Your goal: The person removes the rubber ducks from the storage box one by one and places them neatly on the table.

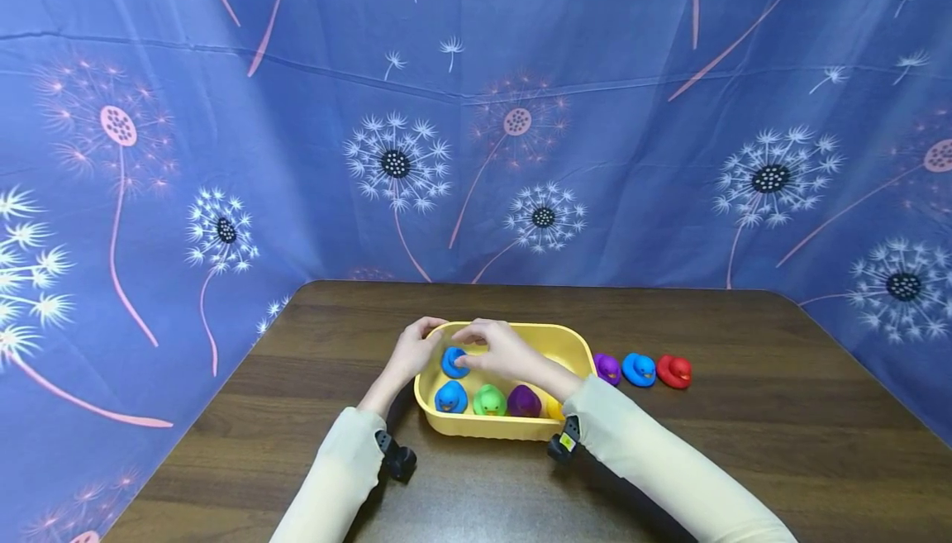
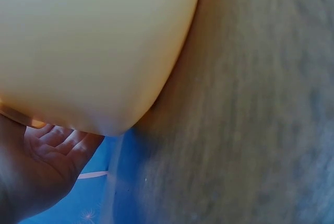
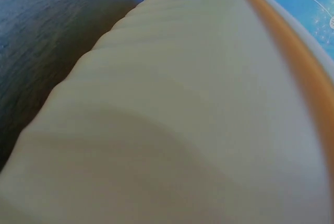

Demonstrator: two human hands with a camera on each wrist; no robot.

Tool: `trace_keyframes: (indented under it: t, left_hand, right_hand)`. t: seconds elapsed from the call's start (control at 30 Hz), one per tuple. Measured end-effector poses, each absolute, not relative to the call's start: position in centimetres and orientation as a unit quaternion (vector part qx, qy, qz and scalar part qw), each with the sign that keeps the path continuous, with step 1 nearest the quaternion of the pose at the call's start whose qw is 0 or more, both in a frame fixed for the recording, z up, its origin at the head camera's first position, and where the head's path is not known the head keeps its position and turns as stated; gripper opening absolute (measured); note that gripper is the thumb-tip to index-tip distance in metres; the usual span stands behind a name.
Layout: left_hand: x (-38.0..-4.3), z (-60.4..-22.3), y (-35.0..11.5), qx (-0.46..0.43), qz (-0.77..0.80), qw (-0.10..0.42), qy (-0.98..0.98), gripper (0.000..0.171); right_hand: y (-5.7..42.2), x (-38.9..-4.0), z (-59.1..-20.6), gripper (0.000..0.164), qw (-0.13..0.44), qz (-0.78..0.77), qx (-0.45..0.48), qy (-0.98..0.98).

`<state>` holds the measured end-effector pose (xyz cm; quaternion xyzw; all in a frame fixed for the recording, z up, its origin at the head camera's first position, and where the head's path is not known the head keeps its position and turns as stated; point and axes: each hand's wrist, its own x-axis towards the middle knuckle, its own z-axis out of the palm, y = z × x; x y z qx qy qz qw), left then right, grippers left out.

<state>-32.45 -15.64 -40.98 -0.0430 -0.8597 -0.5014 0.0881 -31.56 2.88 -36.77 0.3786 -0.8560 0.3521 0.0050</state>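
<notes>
A yellow plastic tub (image 1: pixel 491 427) stands on the table, its near wall also filling most of both wrist views. My left hand (image 1: pixel 413 351) holds the tub's left rim near the far corner; in the left wrist view, that hand (image 2: pixel 47 172) lies against the wall with its fingers partly hidden. Over the tub's left half, my right hand (image 1: pixel 498 350) reaches in, thumb and fingers apart. Beside its thumb sits a blue rubber duck (image 1: pixel 450 364). Along the near side are another blue duck (image 1: pixel 450 397), a green duck (image 1: pixel 489 401), a purple duck (image 1: pixel 524 402) and a partly hidden yellow duck (image 1: pixel 554 408).
Right of the tub, a purple duck (image 1: pixel 608 369), a blue duck (image 1: pixel 640 369) and a red duck (image 1: pixel 674 371) stand in a row on the brown wooden table (image 1: pixel 744 444). A blue cloth with dandelion print (image 1: pixel 625 113) hangs behind the table.
</notes>
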Motion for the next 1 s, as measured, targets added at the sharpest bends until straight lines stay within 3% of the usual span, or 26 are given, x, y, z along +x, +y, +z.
trace_keyframes:
  t: [0.33,1.0]
  left_hand:
    - [-32.6,-41.0,-15.7,-0.047,-0.492,0.089,-0.865,0.024]
    - [-32.4,-40.9,-15.7,-0.056,-0.508,0.092,-0.855,0.023]
  right_hand:
    - [2.4,-32.0,-36.6,0.037,-0.028,0.374,0.351,-0.858]
    - [2.5,-32.3,-37.7,0.049,-0.083,0.294,0.394,-0.867]
